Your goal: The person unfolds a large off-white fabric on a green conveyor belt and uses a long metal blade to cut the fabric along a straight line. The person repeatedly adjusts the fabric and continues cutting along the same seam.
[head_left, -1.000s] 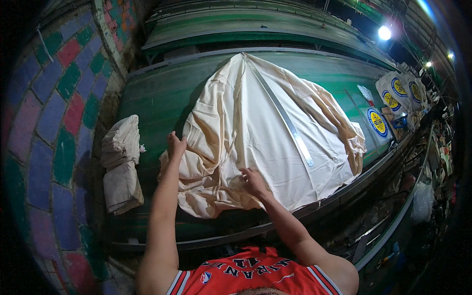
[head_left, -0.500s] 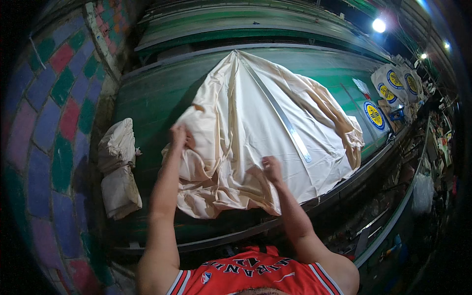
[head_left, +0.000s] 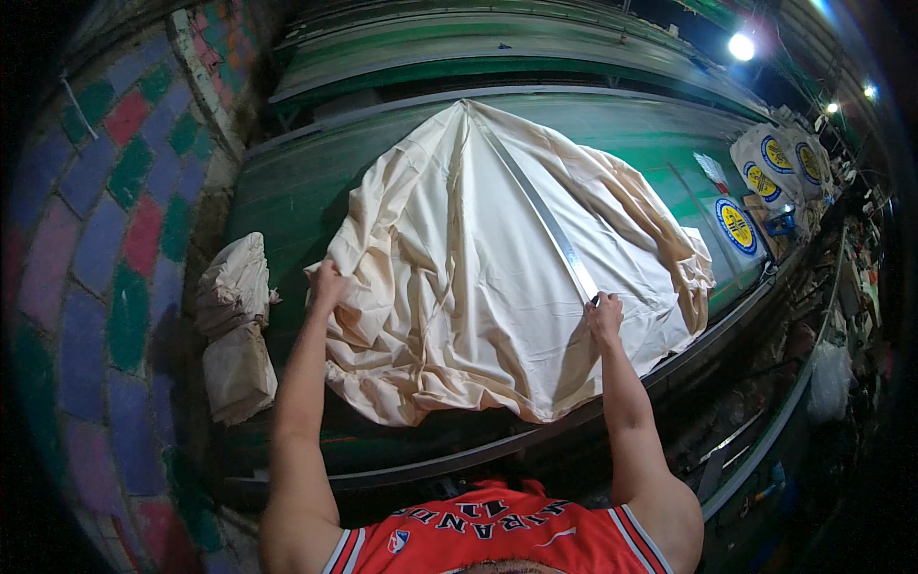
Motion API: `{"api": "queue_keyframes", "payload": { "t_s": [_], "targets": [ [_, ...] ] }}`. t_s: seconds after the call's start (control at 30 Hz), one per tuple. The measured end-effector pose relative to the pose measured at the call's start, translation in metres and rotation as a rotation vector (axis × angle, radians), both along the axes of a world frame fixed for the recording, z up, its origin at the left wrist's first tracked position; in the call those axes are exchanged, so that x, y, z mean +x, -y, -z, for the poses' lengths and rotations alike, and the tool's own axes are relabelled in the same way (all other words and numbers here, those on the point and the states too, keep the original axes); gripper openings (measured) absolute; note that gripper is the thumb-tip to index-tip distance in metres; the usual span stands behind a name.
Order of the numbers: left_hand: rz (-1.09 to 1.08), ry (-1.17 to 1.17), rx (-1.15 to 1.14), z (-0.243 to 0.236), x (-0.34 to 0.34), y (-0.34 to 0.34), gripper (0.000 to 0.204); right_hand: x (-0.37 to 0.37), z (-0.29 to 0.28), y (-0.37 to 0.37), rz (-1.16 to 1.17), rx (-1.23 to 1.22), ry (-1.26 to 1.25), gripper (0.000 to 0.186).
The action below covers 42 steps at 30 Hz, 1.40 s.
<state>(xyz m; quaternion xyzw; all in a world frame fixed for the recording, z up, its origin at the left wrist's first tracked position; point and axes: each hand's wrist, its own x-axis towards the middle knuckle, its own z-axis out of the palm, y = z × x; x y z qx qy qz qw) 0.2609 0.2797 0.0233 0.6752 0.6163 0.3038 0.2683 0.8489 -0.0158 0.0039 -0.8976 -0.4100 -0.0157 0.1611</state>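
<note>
A large cream cloth (head_left: pixel 507 325) lies in loose folds on the long green table (head_left: pixel 268 187). A long metal strip (head_left: pixel 540 215), like a straightedge, runs slantwise over it from near the far peak toward me. My left hand (head_left: pixel 328 280) is closed on the cloth's bunched left edge. My right hand (head_left: pixel 604 311) is closed on the near end of the metal strip, over the right half of the cloth.
Folded cream cloth bundles (head_left: pixel 237 368) lie at the left, beside a painted brick wall (head_left: pixel 105 268). At the right are white pieces with round yellow-blue prints (head_left: pixel 775 167) and a blue tool (head_left: pixel 779 223). Another green table (head_left: pixel 430 67) stands beyond.
My right hand has moved right from the middle folds onto the strip's end and gripped it. My left hand has shifted slightly leftward with the cloth edge. The cloth's left folds have spread.
</note>
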Motion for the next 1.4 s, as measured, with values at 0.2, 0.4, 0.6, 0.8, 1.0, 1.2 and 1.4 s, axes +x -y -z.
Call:
{"api": "queue_keyframes", "payload": {
  "t_s": [0.2, 0.4, 0.6, 0.8, 1.0, 1.2, 1.4],
  "targets": [
    [0.130, -0.308, 0.049, -0.004, 0.047, 0.054, 0.027, 0.013, -0.002, -0.012, -0.048, -0.061, -0.018, 0.039],
    [-0.024, -0.701, 0.655, -0.039, 0.071, 0.066, 0.025, 0.035, -0.002, -0.027, -0.113, -0.153, -0.181, 0.039],
    [-0.165, -0.232, -0.032, -0.006, 0.062, 0.015, 0.027, 0.029, -0.027, -0.035, -0.268, -0.035, -0.673, 0.040],
    [-0.194, 0.045, 0.195, 0.034, 0.053, -0.011, 0.019, -0.024, -0.045, 0.048, -0.803, 0.091, -1.785, 0.056],
    [-0.018, -0.406, 0.169, -0.008, 0.086, 0.021, 0.016, -0.074, -0.035, 0.065, -0.188, 0.213, -2.119, 0.034],
    [0.612, -0.537, 0.632, -0.017, 0.134, 0.058, 0.017, -0.091, -0.047, 0.065, -0.084, 0.130, -1.462, 0.017],
    [0.219, 0.049, 0.280, 0.025, 0.136, 0.021, 0.021, -0.129, -0.066, 0.115, -0.072, 0.242, -1.360, 0.027]
  ]
}}
